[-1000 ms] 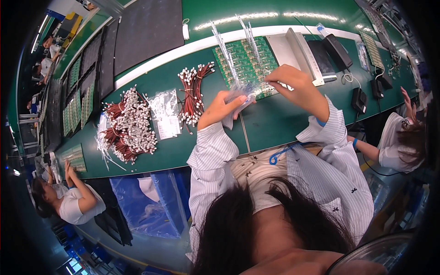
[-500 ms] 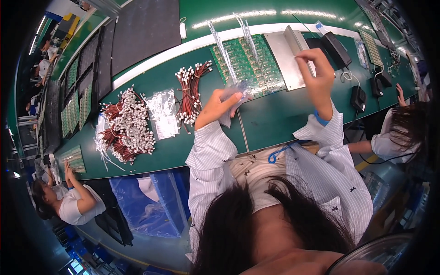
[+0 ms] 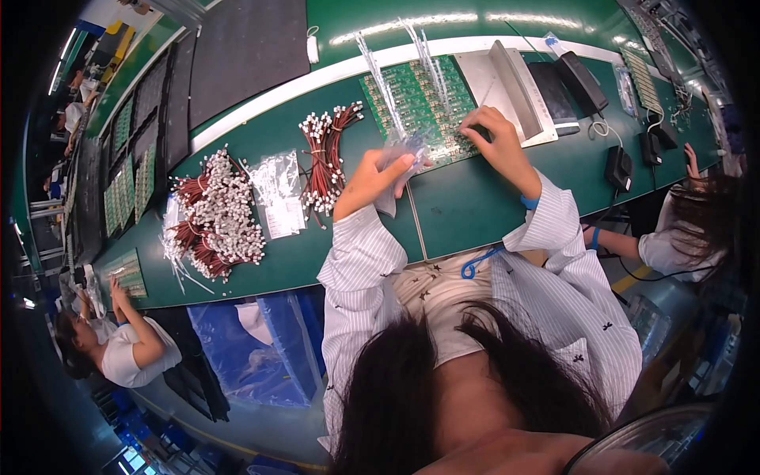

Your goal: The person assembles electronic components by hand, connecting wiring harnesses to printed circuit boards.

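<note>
My left hand (image 3: 362, 184) is closed around a small clear plastic bag (image 3: 389, 190) at the near edge of a panel of green circuit boards (image 3: 439, 150). What the bag contains is too small to tell. My right hand (image 3: 504, 142) hovers over the panel's right side, thumb and fingers pinched together. A thin, faint sliver (image 3: 487, 91) appears above these fingertips; I cannot make out whether they hold it. Two sets of long, thin whitish strips (image 3: 378, 79) lie across the panel.
Left of my hands are bundles of red-and-black wires with white connectors (image 3: 218, 214), a smaller wire bundle (image 3: 321, 158) and a clear bag (image 3: 281, 194). A metal plate with a raised edge (image 3: 503, 87) and black power adapters (image 3: 582, 83) stand to the right. Co-workers sit on both sides.
My right hand has come down and left, from over the metal plate to the circuit board panel. The left hand keeps its grip on the bag, almost in place.
</note>
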